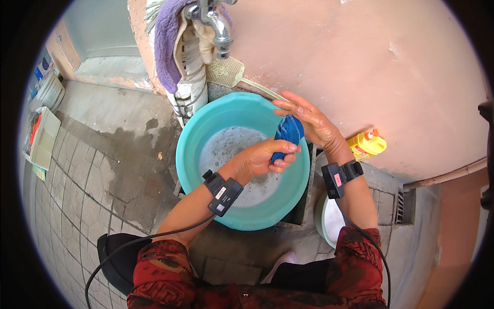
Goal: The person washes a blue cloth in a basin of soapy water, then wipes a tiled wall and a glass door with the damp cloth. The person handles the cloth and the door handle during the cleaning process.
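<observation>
A bunched blue cloth (289, 130) is gripped in the fist of my left hand (272, 154), above the right half of a turquoise plastic basin (193, 127). My right hand (312, 119) is raised just beyond and to the right of the cloth, its fingers apart and pointing left. Whether its palm touches the cloth is hard to tell. Cloudy water with suds (231, 145) lies in the basin, partly hidden by my left forearm. Both hands look wet.
A chrome tap (222, 33) juts out beyond the basin, beside a wrapped pipe with a purple cloth (166, 46). A fly swatter (227, 71) leans at the pink wall. On the right are a yellow pump bottle (366, 145) and a smaller tub (332, 220). Cables trail from both wrists.
</observation>
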Demonstrator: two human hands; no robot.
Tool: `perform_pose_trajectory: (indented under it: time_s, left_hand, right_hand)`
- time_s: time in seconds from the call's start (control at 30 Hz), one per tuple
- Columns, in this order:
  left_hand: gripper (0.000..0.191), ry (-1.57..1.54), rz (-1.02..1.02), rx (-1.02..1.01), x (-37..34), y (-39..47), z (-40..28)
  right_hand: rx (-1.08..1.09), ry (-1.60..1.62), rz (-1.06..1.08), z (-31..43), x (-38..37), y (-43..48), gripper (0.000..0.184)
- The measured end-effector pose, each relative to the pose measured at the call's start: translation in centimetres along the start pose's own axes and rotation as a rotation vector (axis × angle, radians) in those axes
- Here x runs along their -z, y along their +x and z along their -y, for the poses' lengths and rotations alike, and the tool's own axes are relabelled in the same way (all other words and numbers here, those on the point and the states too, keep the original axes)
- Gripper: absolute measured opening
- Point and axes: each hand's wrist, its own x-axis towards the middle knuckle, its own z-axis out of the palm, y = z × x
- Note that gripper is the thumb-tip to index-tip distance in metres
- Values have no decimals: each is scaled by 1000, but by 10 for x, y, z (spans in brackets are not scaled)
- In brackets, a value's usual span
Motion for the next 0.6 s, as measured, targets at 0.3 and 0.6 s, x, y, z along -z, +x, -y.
perform_pose_trajectory:
  time_s: [0.3,0.6]
  left_hand:
    - [30,-75,137,-10,-32,-11,11]
    - [15,350,-437,127,-17,-1,27]
  right_hand:
    - [-127,-214,11,29,-44,-6,26]
    - [-202,-283,-376,-37,-33,-2,25]
